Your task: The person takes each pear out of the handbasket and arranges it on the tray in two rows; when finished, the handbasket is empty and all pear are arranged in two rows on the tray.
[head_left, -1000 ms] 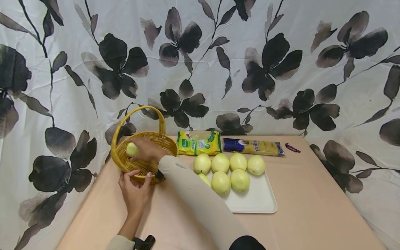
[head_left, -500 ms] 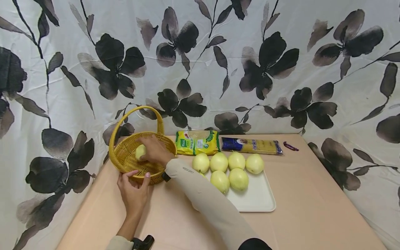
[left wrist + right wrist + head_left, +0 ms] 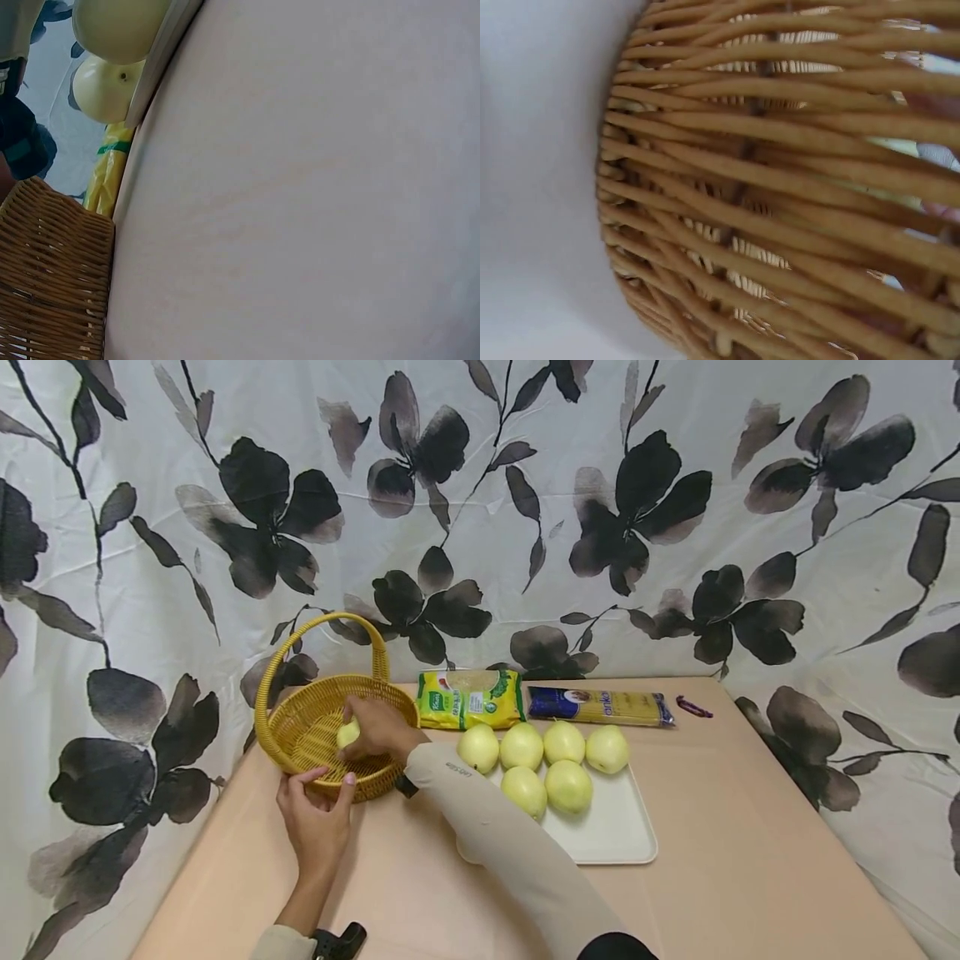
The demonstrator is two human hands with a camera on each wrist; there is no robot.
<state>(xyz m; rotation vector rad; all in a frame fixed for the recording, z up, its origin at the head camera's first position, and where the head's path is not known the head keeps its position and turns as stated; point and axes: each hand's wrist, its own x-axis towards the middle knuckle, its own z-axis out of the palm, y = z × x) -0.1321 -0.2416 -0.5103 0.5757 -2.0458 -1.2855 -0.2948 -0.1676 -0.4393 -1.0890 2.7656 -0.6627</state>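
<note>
A yellow wicker basket (image 3: 303, 745) with a tall arched handle stands on the left of the table. My right hand (image 3: 377, 727) reaches over its right side and holds a pale yellow-green apple (image 3: 347, 733), low inside the basket; the hand covers much of the fruit. At the near rim, my left hand (image 3: 313, 822) holds the basket, thumb and fingers at the edge. Woven basket wall (image 3: 765, 172) fills most of the right wrist view, and only glimpses of the hand and apple show through its gaps. The left wrist view shows the basket side (image 3: 52, 270) without the left hand.
Several like apples (image 3: 568, 787) sit on a white tray (image 3: 618, 835) right of the basket, partly behind the right sleeve. Behind them lie a yellow-green packet (image 3: 470, 700), a blue-and-yellow spaghetti packet (image 3: 600, 707) and a small dark-red item (image 3: 693, 707). A floral cloth hangs behind.
My right hand has moved the apple rightward inside the basket, from the left side toward the middle, turning it partly out of sight. The left hand keeps its place at the rim.
</note>
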